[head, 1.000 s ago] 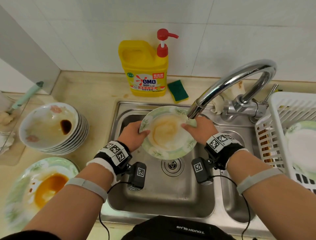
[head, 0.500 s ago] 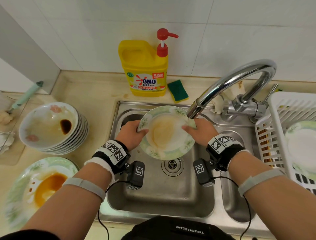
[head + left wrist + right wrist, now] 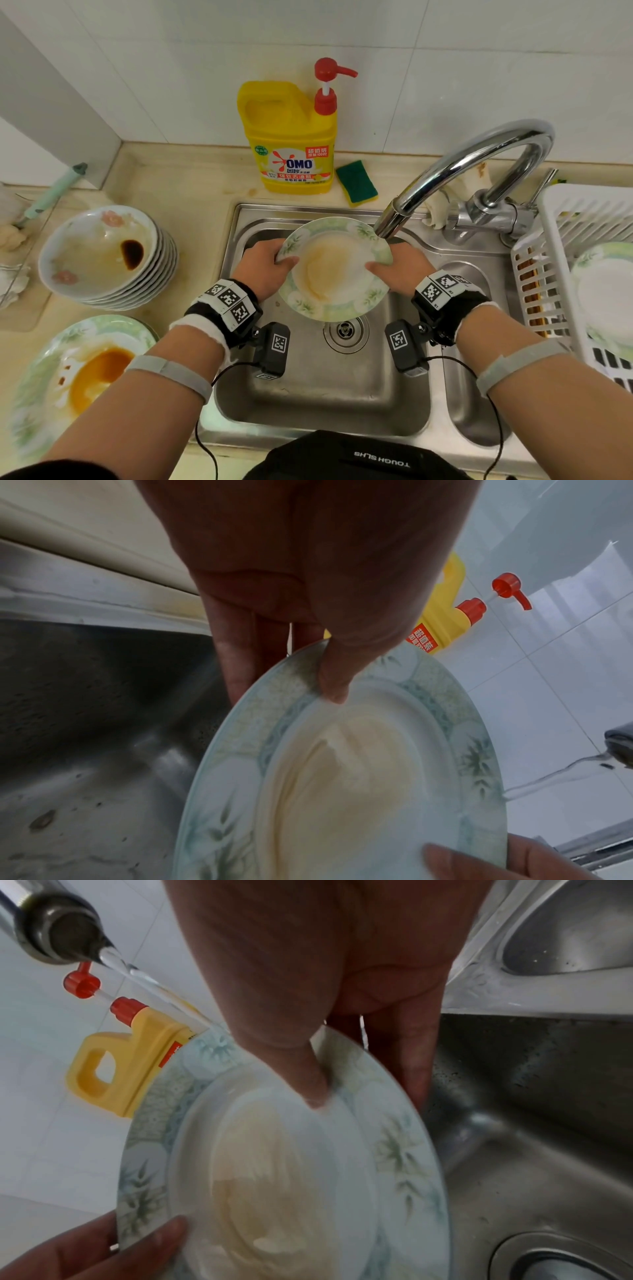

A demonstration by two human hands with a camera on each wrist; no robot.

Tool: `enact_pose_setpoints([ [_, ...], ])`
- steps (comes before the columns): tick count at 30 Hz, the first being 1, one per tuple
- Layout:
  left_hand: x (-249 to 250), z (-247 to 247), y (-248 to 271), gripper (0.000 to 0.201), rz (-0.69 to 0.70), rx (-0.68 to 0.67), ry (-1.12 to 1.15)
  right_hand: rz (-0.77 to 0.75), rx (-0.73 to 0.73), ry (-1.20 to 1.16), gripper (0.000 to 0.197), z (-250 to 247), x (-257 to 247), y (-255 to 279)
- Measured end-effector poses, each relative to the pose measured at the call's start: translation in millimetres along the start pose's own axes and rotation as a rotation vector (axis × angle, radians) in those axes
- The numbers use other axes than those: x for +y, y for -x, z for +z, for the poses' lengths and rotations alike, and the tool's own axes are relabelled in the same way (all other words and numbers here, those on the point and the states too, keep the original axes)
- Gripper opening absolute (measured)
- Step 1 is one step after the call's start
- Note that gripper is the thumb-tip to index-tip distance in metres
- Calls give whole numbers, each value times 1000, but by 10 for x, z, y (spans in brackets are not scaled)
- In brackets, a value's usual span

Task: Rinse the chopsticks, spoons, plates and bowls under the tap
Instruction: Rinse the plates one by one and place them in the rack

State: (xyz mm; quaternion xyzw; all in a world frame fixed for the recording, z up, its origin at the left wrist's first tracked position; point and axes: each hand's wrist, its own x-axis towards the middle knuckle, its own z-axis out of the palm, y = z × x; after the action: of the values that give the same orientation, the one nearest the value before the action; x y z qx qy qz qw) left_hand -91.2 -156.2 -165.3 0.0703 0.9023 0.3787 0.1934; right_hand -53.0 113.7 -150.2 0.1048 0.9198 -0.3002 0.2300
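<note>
A round glazed ceramic plate with green leaf-pattern rim (image 3: 334, 270) is held tilted over the brushed stainless steel sink (image 3: 318, 383), directly under the curved chrome tap spout (image 3: 455, 178). Its left edge is pinched by the left hand (image 3: 263, 270) and its right edge by the right hand (image 3: 400, 269), thumbs on the face, fingers behind. A thin clear water stream (image 3: 150, 988) lands on the rim; a pale orange film covers the centre. Left of the sink, a stack of soiled white bowls (image 3: 106, 253) sits on the beige bench (image 3: 191, 219). A white slotted plastic rack (image 3: 579, 274) stands right of the sink.
</note>
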Motion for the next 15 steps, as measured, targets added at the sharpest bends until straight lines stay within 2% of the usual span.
enact_pose_setpoints([
  [3, 10, 2, -13, 8, 0, -2, -11, -14, 3, -48, 27, 18, 20, -17],
  [7, 34, -1, -15, 9, 8, 1, -12, 73, 6, -235, 52, -10, -22, -23],
  [9, 43, -13, -20, 10, 11, 9, -17, 83, -10, -248, 53, -21, -34, -8],
  [15, 64, -33, -62, 15, 14, 20, -54, 1, -36, -104, 21, 40, 54, -21],
])
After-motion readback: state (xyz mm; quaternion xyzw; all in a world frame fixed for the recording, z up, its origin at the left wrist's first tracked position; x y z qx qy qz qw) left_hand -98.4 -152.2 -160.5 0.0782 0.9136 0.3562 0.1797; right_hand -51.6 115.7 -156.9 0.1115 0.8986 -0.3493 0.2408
